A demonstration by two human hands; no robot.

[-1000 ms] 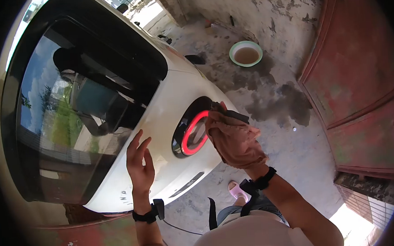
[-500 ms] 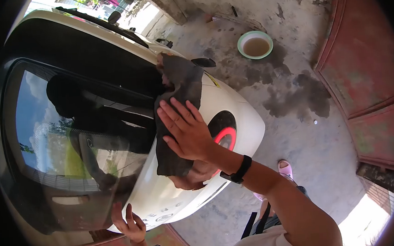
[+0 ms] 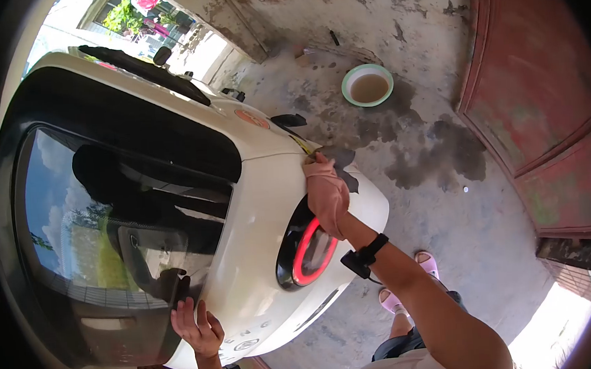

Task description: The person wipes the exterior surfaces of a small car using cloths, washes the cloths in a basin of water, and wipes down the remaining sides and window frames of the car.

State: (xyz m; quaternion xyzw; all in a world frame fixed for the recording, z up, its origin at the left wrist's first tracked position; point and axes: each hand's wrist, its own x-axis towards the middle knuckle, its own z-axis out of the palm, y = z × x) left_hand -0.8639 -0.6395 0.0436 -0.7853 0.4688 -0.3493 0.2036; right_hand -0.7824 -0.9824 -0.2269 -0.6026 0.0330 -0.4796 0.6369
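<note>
Head view, sole camera: one white car (image 3: 259,200), rear end toward the viewer, with dark rear window (image 3: 74,266) at left and one tail lamp (image 3: 289,262), black housing with red ring, at the near corner. One cloth (image 3: 323,178), pinkish brown with a dark grey portion reaching past the fingers, located at the car's rear corner just above the tail lamp, its lower folds overlapping the lamp's upper edge. One right hand (image 3: 334,206), closed about the cloth and largely covered by it; exact finger positions hidden. One left hand (image 3: 198,331), nothing held, fingers raised and loosely parted, at the lower edge of the rear window; whether the fingertips touch the car cannot be told. Two black wristbands, one per arm, the right-hand one bearing a small dark block. Near the left hand, on the white panel: raised lettering and a round badge (image 3: 246,344). Farther along the car's side: one orange round sticker (image 3: 252,119), one side mirror (image 3: 289,120). Beyond the car, on the grey floor (image 3: 447,226): one basin (image 3: 344,88), white with green rim, containing brownish liquid, dark wet patches beside it. Bounding the space: a peeling wall (image 3: 373,10) behind the basin, a red metal door (image 3: 532,68) at right. Below: one pair of pink slippers (image 3: 427,264), worn.
</note>
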